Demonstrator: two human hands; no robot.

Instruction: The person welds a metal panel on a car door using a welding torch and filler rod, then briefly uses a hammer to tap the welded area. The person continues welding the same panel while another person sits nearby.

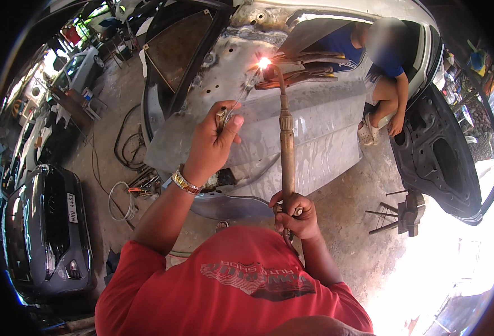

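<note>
You are gripping the brass torch (286,151) in your right hand (296,214) and pinching a thin filler rod (240,99) in your left hand (213,140), its flame (264,63) risking scorching the bare car panel (319,120) near a seated person (381,67).

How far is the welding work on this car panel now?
Done: the grey panel is bare, sanded metal. In hand: the right hand holds the torch, its flame lit at the panel's top edge; the left hand feeds a thin rod. Left: cannot tell.
</note>
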